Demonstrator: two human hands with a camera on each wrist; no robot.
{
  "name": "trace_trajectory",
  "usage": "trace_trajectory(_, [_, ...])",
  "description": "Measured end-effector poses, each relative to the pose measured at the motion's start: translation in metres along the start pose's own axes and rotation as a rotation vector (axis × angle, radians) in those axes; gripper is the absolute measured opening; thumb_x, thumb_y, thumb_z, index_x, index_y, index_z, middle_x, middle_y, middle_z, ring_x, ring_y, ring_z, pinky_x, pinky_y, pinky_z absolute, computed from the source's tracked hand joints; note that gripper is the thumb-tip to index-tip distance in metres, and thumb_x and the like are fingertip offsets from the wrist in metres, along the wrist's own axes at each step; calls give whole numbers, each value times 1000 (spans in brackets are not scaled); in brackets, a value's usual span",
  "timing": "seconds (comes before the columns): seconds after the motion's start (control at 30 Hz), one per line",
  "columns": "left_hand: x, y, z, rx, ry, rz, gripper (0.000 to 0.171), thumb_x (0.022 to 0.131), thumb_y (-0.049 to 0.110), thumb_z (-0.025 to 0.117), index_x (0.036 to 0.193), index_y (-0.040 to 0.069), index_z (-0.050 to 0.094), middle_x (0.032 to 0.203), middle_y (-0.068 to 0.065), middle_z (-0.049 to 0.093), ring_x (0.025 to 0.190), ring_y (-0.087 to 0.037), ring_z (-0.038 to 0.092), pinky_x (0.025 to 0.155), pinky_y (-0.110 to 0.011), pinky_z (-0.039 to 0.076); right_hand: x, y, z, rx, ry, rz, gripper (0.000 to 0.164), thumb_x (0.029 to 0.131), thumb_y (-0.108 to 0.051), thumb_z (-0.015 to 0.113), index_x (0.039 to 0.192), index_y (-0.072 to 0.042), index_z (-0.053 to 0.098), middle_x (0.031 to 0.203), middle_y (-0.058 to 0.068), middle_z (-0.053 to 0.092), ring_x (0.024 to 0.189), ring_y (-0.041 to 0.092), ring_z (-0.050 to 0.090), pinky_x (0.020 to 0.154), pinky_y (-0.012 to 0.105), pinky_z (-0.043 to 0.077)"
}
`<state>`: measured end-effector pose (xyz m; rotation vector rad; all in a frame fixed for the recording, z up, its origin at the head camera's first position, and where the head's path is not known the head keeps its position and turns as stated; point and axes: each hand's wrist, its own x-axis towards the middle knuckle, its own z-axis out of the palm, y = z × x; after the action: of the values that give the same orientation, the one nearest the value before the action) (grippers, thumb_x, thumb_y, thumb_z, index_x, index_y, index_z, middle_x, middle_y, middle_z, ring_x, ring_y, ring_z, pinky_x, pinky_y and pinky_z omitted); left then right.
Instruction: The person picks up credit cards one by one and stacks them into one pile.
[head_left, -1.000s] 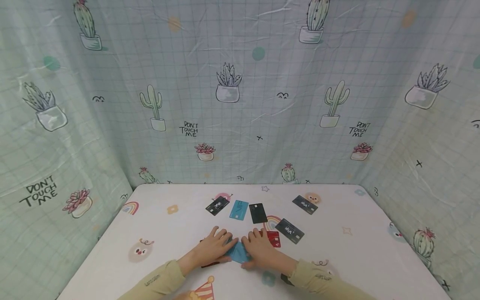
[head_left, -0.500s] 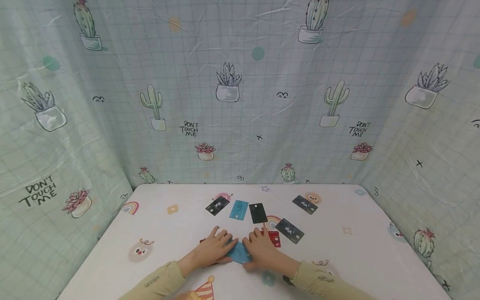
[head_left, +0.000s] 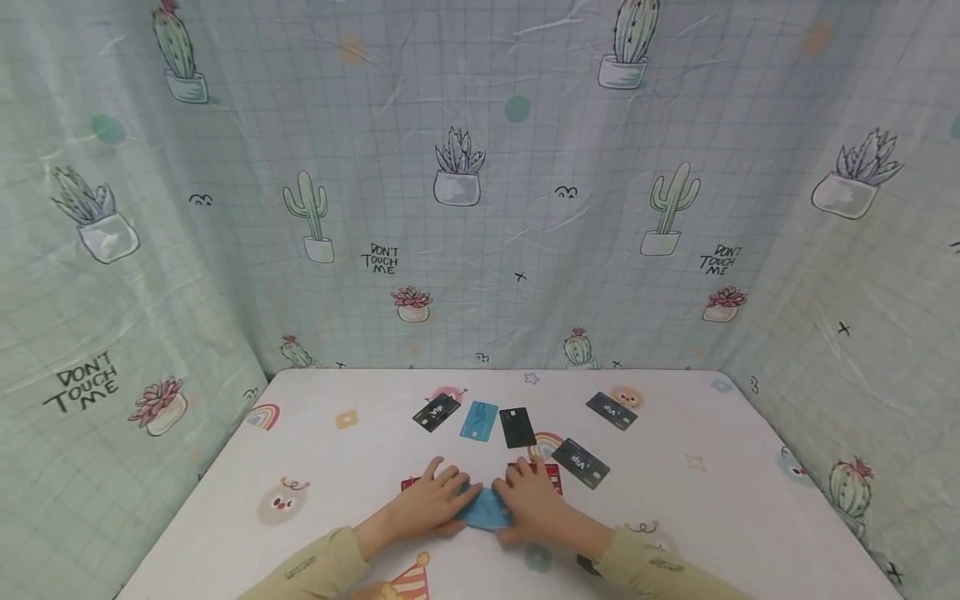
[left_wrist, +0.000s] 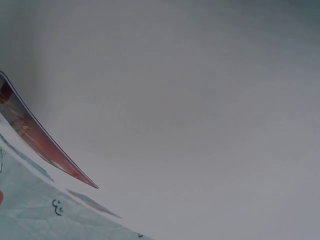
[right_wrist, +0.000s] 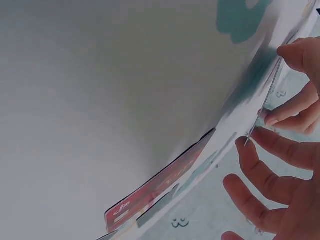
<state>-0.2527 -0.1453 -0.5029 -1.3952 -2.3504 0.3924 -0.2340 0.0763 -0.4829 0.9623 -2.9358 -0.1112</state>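
A light blue card [head_left: 485, 508] is between both hands near the front middle of the table. My left hand [head_left: 431, 500] grips its left side with bent fingers, and my right hand [head_left: 531, 502] pinches its right side. In the right wrist view the blue card [right_wrist: 267, 97] appears edge-on as a thin line between thumb and fingertips. Just behind the left hand, a red card [head_left: 408, 482] is partly covered. Another red card [head_left: 555, 477] shows past the right fingers. The left wrist view has a red card [left_wrist: 45, 145] at its left side, and the left hand is outside it.
Behind the hands lie a black VIP card [head_left: 436, 412], a second blue card [head_left: 479, 421] and a plain black card [head_left: 517, 427]. Two dark VIP cards [head_left: 581, 462] lie to the right. A dark card [head_left: 587, 565] is mostly hidden below the right wrist. Patterned curtain [head_left: 495, 233] surrounds the white table [head_left: 330, 467].
The right hand has shifted slightly right, and the blue card has turned so more of it shows. The dark edge below the left hand no longer shows; the red card behind it shows more.
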Motion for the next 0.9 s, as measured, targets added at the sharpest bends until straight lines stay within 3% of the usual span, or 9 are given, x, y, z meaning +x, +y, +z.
trace_trajectory(0.43, [5,8,-4,-5,-20,-14,49,89,49,43,130,22,43,119,1,52,109,-16,47,96,-45,39,-12,16,-3,55,33,-32,59,67,-56,63,116,-24,53,100,0,54,104,25,44,95,56,28])
trace_trajectory(0.9, [11,16,-10,-11,13,-50,49,88,50,44,129,23,44,118,1,52,108,-17,46,96,-45,38,-22,27,-5,82,93,-42,58,66,-54,64,114,-22,57,90,-5,51,91,17,39,92,52,30])
